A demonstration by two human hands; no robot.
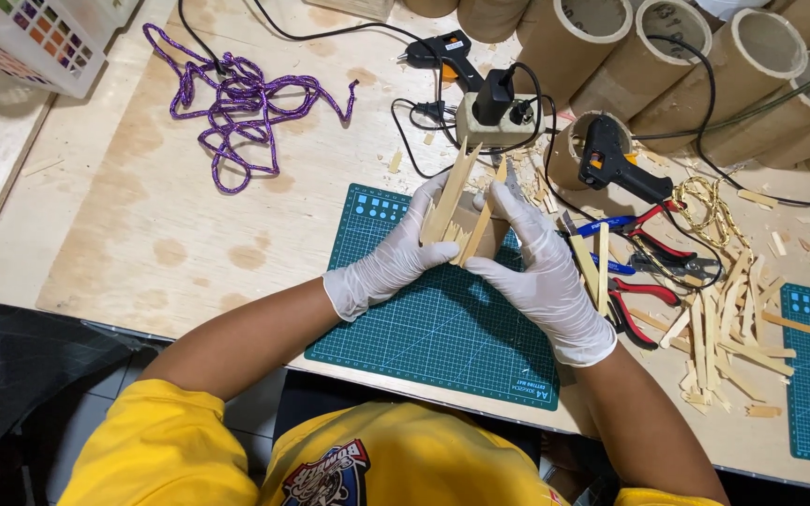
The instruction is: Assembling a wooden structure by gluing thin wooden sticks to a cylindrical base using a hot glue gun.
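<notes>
Your left hand and right hand, both in white gloves, are closed from either side on a small structure of wooden craft sticks, fingers wrapped against its slanted sticks, thumbs tucked in front. You hold it just above the far edge of the green cutting mat. Right behind it sits a power strip with a black plug, and two black glue guns lie near cardboard tubes. Beside your right hand lie red-handled pliers and loose stick offcuts. A purple cord lies well apart on the left.
</notes>
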